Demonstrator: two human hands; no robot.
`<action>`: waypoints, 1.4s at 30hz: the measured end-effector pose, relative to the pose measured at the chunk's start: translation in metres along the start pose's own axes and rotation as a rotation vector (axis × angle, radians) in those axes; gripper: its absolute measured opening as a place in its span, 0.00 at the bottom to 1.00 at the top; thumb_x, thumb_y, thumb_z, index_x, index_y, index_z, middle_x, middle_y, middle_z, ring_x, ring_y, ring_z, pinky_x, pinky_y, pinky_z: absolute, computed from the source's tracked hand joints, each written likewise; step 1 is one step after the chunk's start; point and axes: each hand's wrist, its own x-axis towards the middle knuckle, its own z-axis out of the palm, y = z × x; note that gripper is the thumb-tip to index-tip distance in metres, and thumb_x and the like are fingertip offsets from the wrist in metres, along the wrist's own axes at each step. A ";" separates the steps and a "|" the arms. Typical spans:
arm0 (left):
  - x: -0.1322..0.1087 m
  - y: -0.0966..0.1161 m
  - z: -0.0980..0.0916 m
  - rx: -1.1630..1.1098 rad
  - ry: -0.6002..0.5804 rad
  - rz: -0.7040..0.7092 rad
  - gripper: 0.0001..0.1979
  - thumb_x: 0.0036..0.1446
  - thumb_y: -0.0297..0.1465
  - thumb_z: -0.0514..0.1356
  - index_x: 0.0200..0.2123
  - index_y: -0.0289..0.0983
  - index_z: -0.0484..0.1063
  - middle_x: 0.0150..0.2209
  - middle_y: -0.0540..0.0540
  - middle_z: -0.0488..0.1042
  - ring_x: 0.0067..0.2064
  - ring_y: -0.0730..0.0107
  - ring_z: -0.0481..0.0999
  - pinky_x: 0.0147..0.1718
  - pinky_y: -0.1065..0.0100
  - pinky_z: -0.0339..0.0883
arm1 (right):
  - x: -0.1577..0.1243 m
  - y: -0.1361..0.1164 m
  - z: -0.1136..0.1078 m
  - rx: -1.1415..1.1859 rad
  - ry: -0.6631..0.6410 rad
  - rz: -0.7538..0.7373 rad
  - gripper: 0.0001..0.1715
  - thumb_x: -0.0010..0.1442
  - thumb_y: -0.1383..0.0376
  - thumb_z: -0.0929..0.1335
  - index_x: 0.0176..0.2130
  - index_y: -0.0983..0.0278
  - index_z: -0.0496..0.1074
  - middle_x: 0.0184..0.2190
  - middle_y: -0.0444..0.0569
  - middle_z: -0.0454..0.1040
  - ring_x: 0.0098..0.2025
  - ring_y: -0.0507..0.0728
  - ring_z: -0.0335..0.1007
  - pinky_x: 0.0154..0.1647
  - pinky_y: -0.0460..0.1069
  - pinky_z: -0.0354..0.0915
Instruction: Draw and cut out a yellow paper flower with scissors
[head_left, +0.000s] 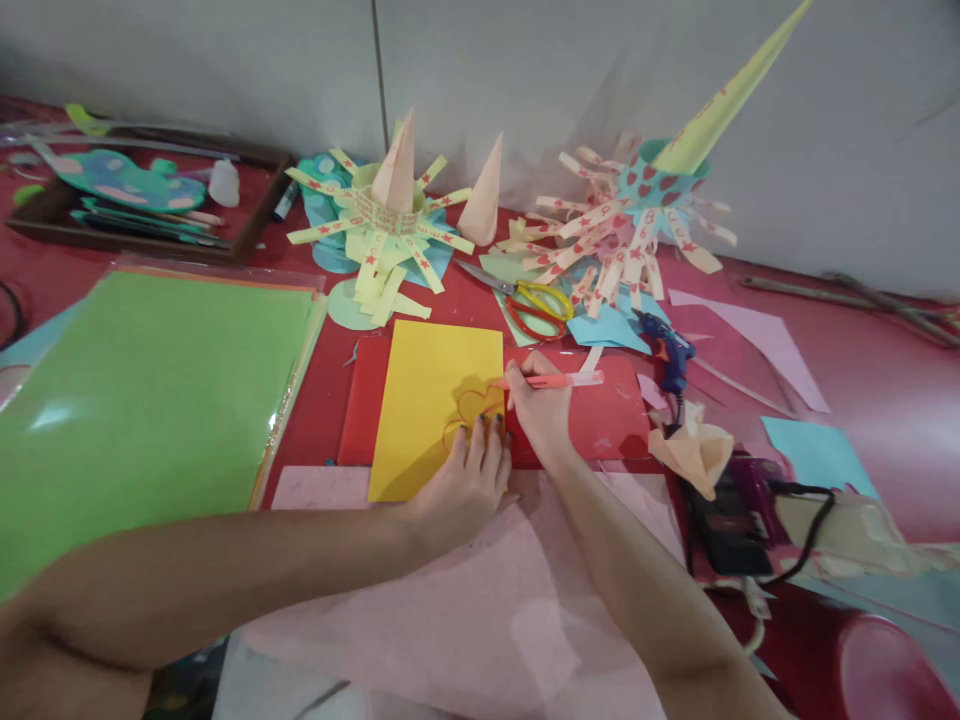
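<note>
Yellow paper sheet (424, 390), one; resting on a red panel (604, 410), near edge overlapping pink paper (465, 600) at six o'clock. Marked toward three o'clock with a flower-like outline (474, 398) in red line, partly covered.

Coral pen (551, 381), one; clear end toward three o'clock, tip at the outline, contact too fine to tell.

Right hand (538, 400): fingers grasping the pen near its tip. Left hand (469, 475): fingers released, extended and slightly parted, laid over the sheet at four o'clock.

Outward from the sheet:

Scissors (541, 300), yellow and red handles; one o'clock, blades toward ten.

Strip-fringed paper ring (386, 215), pale green, with peach cone; between eleven and twelve.

Loose peach cone (484, 200); just past twelve.

Larger fringed piece (660, 190), blue heart-patterned band, tall yellow cone; between one and two.

Glue gun (670, 355), dark blue; between two and three.

Crumpled peach paper (697, 450); just past three.

Green sheets (165, 380) in clear sleeve; nine.

Dark-rimmed tray (251, 215) holding white bottle (224, 183) and teal spotted shape (124, 182); ten.
</note>
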 end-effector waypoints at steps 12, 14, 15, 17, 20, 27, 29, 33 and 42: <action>0.000 0.000 0.001 0.051 0.040 0.011 0.26 0.64 0.38 0.45 0.51 0.23 0.70 0.51 0.28 0.70 0.51 0.45 0.72 0.44 0.54 0.68 | -0.001 0.002 0.000 -0.030 0.088 -0.054 0.17 0.54 0.67 0.62 0.20 0.60 0.49 0.15 0.35 0.50 0.18 0.47 0.50 0.21 0.44 0.52; 0.000 0.000 0.001 0.053 0.050 0.007 0.26 0.64 0.38 0.45 0.50 0.24 0.70 0.51 0.28 0.71 0.51 0.45 0.72 0.44 0.54 0.68 | -0.001 0.003 0.000 -0.020 0.056 -0.029 0.17 0.55 0.65 0.63 0.20 0.60 0.50 0.15 0.35 0.51 0.18 0.47 0.51 0.22 0.44 0.53; -0.001 0.000 0.001 0.054 0.052 0.004 0.26 0.64 0.38 0.45 0.50 0.24 0.70 0.51 0.28 0.71 0.51 0.45 0.73 0.44 0.54 0.68 | -0.001 0.003 0.000 -0.028 0.052 -0.032 0.18 0.55 0.65 0.63 0.20 0.60 0.50 0.15 0.35 0.50 0.18 0.47 0.50 0.22 0.44 0.53; -0.001 0.000 0.001 0.053 0.048 0.000 0.26 0.64 0.38 0.45 0.50 0.24 0.70 0.51 0.28 0.70 0.51 0.46 0.73 0.44 0.54 0.68 | -0.001 0.004 0.001 -0.056 0.080 -0.062 0.18 0.54 0.66 0.62 0.20 0.60 0.49 0.15 0.35 0.49 0.18 0.47 0.48 0.21 0.44 0.52; -0.001 0.000 0.001 0.053 0.038 0.002 0.26 0.64 0.38 0.44 0.51 0.23 0.69 0.52 0.27 0.70 0.51 0.46 0.72 0.44 0.54 0.67 | -0.001 0.005 0.001 -0.094 0.131 -0.098 0.17 0.52 0.69 0.61 0.20 0.60 0.47 0.16 0.35 0.48 0.19 0.47 0.46 0.21 0.44 0.50; 0.000 0.000 0.001 0.039 0.041 0.000 0.26 0.64 0.38 0.45 0.51 0.23 0.69 0.52 0.27 0.70 0.51 0.45 0.72 0.45 0.53 0.67 | -0.001 0.007 0.000 -0.077 0.118 -0.067 0.15 0.52 0.69 0.61 0.21 0.60 0.48 0.16 0.35 0.50 0.20 0.47 0.46 0.21 0.43 0.50; 0.000 0.000 0.001 0.025 0.036 -0.003 0.26 0.64 0.38 0.46 0.51 0.24 0.69 0.52 0.27 0.70 0.51 0.46 0.72 0.45 0.53 0.67 | -0.001 0.008 0.000 -0.068 0.122 -0.059 0.14 0.52 0.69 0.61 0.21 0.60 0.48 0.16 0.35 0.50 0.20 0.47 0.46 0.21 0.43 0.51; -0.001 0.000 0.001 0.015 0.027 -0.003 0.25 0.63 0.39 0.46 0.51 0.24 0.69 0.52 0.28 0.69 0.52 0.46 0.72 0.45 0.53 0.67 | -0.001 0.007 0.001 -0.055 0.124 -0.056 0.15 0.51 0.69 0.61 0.21 0.60 0.48 0.16 0.35 0.49 0.20 0.47 0.46 0.21 0.43 0.52; 0.000 0.000 0.001 0.037 0.049 0.003 0.25 0.63 0.38 0.47 0.51 0.24 0.70 0.52 0.27 0.70 0.51 0.45 0.72 0.45 0.53 0.67 | 0.002 0.002 -0.002 -0.031 0.183 -0.067 0.16 0.52 0.66 0.61 0.20 0.60 0.46 0.16 0.36 0.47 0.21 0.48 0.46 0.22 0.43 0.53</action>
